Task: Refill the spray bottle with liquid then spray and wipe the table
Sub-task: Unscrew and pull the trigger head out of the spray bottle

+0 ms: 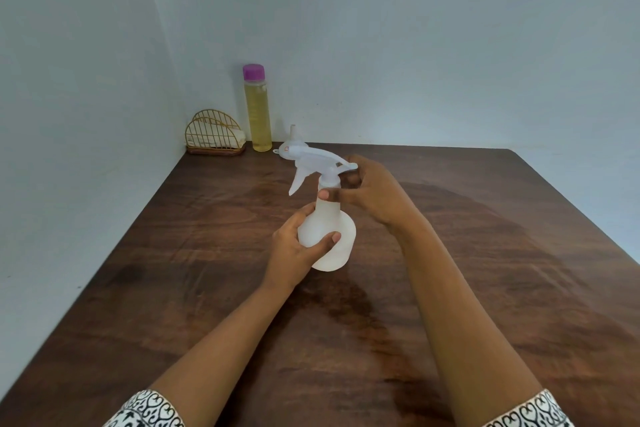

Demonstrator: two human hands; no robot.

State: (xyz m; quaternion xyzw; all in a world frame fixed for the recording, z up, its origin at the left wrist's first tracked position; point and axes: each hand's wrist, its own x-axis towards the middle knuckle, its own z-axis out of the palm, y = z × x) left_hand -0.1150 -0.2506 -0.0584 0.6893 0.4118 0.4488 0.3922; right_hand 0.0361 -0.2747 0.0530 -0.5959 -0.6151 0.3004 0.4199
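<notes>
1. Your left hand [292, 248] grips the round lower body of the spray bottle [343, 253]. The fingers are curled round its left side and the thumb lies across its near face.
2. Your right hand [372, 192] pinches the bottle's neck just under the white trigger head [315, 158]. The thumb tip presses the near side of the neck and the other fingers curl behind it.
3. The spray bottle is translucent white and stands upright near the middle of the brown wooden table [485, 253], with the nozzle pointing left. You cannot tell whether its base rests on the wood or is held just above it.
4. A white funnel [293, 139] sits mouth-down, spout up, just beyond the trigger head and is partly hidden by it.
5. In the far left corner, against the wall, stands a tall clear bottle [258, 114] of yellow liquid with a purple cap on.
6. Just left of that bottle is a gold wire holder [214, 135] with folded pale cloths in it.
7. Patterned black-and-white sleeves [149, 409] show at the near edge.
</notes>
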